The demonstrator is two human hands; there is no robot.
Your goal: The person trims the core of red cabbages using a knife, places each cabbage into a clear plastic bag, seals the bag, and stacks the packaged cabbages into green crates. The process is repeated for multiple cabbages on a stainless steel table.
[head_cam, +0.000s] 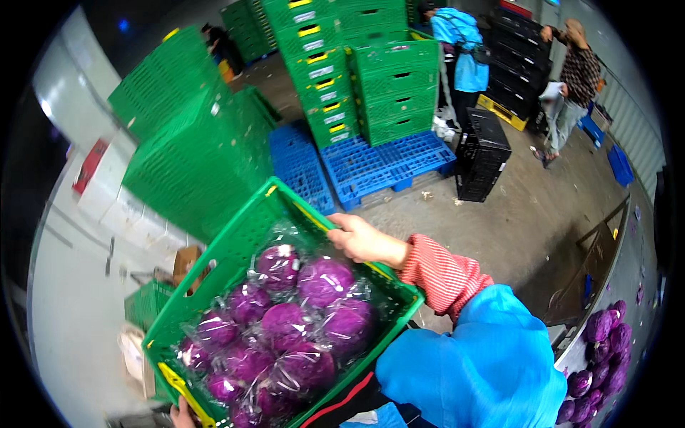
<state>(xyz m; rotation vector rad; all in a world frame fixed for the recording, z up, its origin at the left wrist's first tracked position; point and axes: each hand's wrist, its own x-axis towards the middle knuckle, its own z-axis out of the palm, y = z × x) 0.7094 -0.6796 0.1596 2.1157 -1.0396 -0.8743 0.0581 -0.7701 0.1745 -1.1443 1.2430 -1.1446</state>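
A green plastic crate (pixel 214 267) is held up in front of my body, tilted across the view. In it lie several red cabbages (pixel 283 326), wrapped in clear plastic film. My right hand (pixel 364 239) grips the crate's far long rim, thumb over the edge. At the bottom edge of the view, my left hand (pixel 183 415) holds the near end beside a yellow handle clip (pixel 184 393); most of that hand is hidden or cut off.
Tall stacks of green crates (pixel 396 96) stand on blue plastic pallets (pixel 388 160) ahead. More green crates (pixel 198 155) rise at left. A black crate (pixel 481 155) stands on the floor. Two people (pixel 463 48) (pixel 578 80) are beyond. Loose red cabbages (pixel 610 342) lie on a metal table (pixel 623 278) at right.
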